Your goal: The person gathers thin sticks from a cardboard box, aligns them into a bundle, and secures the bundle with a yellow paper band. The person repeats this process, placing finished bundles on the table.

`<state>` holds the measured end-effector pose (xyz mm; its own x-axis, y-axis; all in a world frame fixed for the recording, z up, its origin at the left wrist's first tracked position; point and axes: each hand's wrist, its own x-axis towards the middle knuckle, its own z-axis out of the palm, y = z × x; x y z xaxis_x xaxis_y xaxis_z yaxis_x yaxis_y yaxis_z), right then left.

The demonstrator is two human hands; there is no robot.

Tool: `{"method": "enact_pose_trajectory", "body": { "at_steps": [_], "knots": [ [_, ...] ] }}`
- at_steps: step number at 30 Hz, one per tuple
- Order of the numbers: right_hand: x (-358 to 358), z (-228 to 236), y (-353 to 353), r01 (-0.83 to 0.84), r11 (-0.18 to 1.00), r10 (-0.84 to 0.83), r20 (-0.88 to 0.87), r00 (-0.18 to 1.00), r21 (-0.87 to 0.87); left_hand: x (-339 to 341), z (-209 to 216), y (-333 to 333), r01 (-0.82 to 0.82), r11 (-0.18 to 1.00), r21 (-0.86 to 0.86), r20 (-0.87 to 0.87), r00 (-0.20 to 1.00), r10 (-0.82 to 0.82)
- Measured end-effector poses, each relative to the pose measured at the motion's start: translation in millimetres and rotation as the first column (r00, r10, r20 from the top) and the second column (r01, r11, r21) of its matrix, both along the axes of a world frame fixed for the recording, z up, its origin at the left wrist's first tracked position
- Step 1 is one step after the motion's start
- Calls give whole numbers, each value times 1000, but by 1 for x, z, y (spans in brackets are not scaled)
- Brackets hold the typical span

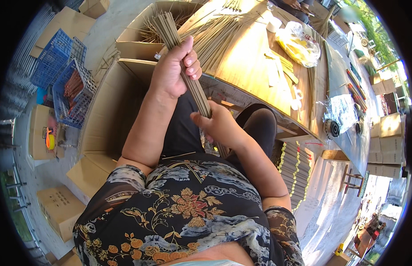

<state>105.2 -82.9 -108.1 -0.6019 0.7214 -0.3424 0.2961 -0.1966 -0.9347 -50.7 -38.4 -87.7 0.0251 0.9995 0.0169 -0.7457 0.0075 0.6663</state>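
A bundle of thin grey-brown incense sticks [196, 94] slants between my two hands, its top end leaning to the left. My left hand [170, 73] is closed round the upper part, with the stick ends poking out above the thumb. Lower down, my right hand [221, 126] wraps round the same bundle; its fingertips are partly hidden behind it. The bundle's lower end runs down between my knees. Just beyond, many loose sticks [221, 42] lie spread over the wooden table [246, 60].
An open cardboard box [137, 52] holding sticks stands beside the table; another open box [110, 106] is at my left. Blue crates [59, 60] are further left. A clear plastic bag [299, 44] lies on the table. Yellow-banded stick bundles [295, 170] sit under it.
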Motion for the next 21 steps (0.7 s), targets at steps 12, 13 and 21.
{"method": "enact_pose_trajectory", "body": {
  "at_steps": [12, 13, 21],
  "knots": [
    [4, -7, 1, -53, 999, 53, -147, 988, 1, -6, 4, -2, 63, 997, 40, 73, 995, -65],
    [8, 3, 2, -154, 956, 76, -293, 953, -251, -8, 3, 0, 138, 985, 102, 162, 975, -154],
    [4, 6, -1, -17, 1000, 16, 12, 1000, 26, -1, 3, 1, -32, 997, -66, 47, 998, 36]
  ]
}}
